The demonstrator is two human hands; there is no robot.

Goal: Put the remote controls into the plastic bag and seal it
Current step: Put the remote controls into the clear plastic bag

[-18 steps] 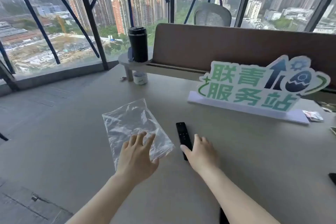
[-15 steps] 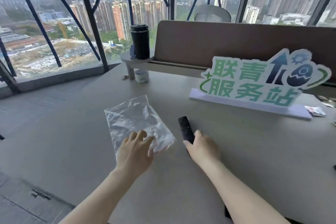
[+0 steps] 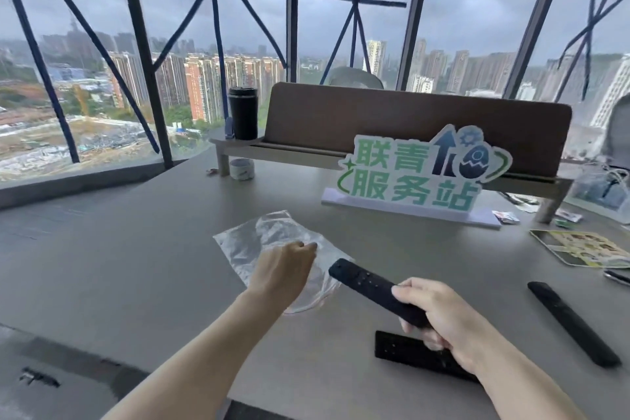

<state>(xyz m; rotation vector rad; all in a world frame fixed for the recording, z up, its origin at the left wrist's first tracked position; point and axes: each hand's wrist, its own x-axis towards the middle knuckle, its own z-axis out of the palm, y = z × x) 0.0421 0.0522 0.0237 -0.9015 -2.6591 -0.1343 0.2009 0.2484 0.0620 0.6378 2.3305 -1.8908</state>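
A clear plastic bag (image 3: 259,239) lies on the grey table, its near end raised. My left hand (image 3: 284,271) pinches that near edge. My right hand (image 3: 439,320) grips a slim black remote control (image 3: 366,286) by its rear half and holds it off the table, its front tip pointing at the bag's mouth just right of my left hand. A second black remote (image 3: 405,349) lies flat under my right wrist, partly hidden. A third long black remote (image 3: 572,322) lies on the table to the right.
A green-and-white sign (image 3: 416,177) stands behind the bag. Behind it is a brown-backed shelf (image 3: 409,123) with a black tumbler (image 3: 242,118) and a tape roll (image 3: 242,169) beneath. A printed card (image 3: 586,249) and small packets (image 3: 508,216) lie at right.
My right hand has lifted the remote off the table and turned it toward the bag. My left hand went from flat on the bag to pinching its edge. The view tilted up.
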